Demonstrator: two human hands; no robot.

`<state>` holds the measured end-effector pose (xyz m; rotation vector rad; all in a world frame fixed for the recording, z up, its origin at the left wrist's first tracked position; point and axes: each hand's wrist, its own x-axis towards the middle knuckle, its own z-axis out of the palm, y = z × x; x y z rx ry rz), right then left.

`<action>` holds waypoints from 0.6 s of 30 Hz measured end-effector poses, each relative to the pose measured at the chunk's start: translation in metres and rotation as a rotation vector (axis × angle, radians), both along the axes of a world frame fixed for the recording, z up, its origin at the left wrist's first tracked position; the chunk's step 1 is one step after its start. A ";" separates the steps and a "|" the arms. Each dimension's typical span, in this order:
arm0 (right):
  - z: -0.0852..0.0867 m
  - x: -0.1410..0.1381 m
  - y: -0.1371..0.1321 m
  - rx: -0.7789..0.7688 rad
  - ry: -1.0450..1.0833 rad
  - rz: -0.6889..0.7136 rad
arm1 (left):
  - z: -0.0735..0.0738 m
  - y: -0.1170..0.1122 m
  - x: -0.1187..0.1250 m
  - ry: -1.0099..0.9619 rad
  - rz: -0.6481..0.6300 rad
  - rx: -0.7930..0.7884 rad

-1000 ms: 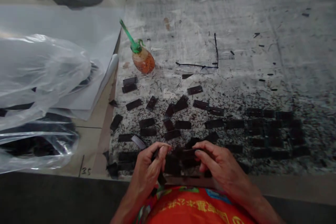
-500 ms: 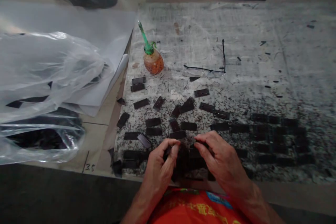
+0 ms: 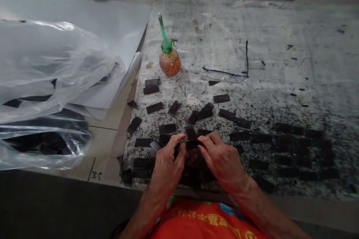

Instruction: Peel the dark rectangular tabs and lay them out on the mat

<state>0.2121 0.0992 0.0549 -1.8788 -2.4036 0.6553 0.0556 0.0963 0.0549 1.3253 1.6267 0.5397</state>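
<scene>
A small dark rectangular piece (image 3: 192,144) spans the gap between my hands. My left hand (image 3: 169,160) pinches its left end with thumb and forefinger. At its right end, the closed fingertips of my right hand (image 3: 221,157) grip the edge. Under and around both hands lie many similar dark pieces, among them a tilted one (image 3: 190,133) just beyond the fingertips. A paler piece (image 3: 155,146) rests left of my left hand. The shadowed pile below my hands is too dark to make out singly.
An orange bottle with a green brush-like stem (image 3: 169,61) stands farther back, beside dark-framed glasses (image 3: 231,74). Rows of dark pieces (image 3: 304,151) lie at right. Clear plastic bags (image 3: 64,71) with dark material cover the left. Dark scraps litter the pale board (image 3: 280,78).
Both hands have moved slightly forward and closer together, and the dark piece now shows stretched between their fingertips. The whole view has shifted a little.
</scene>
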 end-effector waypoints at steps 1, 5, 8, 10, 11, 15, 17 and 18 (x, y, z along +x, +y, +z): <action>-0.001 0.000 0.000 -0.002 -0.009 0.007 | 0.000 0.002 -0.001 -0.004 -0.005 0.004; -0.003 0.000 0.001 -0.009 -0.025 0.020 | 0.002 0.013 -0.003 -0.032 -0.037 -0.004; -0.003 0.000 0.001 -0.018 -0.024 0.023 | 0.000 0.019 -0.003 -0.057 -0.066 -0.002; -0.003 0.000 0.002 -0.027 -0.024 0.019 | -0.002 0.022 -0.003 -0.075 -0.078 -0.011; -0.003 0.000 0.002 -0.033 -0.024 0.016 | -0.003 0.023 -0.003 -0.081 -0.078 -0.020; -0.001 0.001 0.005 -0.061 -0.022 0.002 | -0.005 0.023 -0.006 -0.095 -0.064 -0.075; -0.001 0.001 0.007 -0.075 -0.017 -0.004 | -0.005 0.023 -0.007 -0.106 -0.056 -0.099; -0.002 0.002 0.008 -0.081 -0.013 -0.006 | -0.005 0.023 -0.007 -0.111 -0.050 -0.109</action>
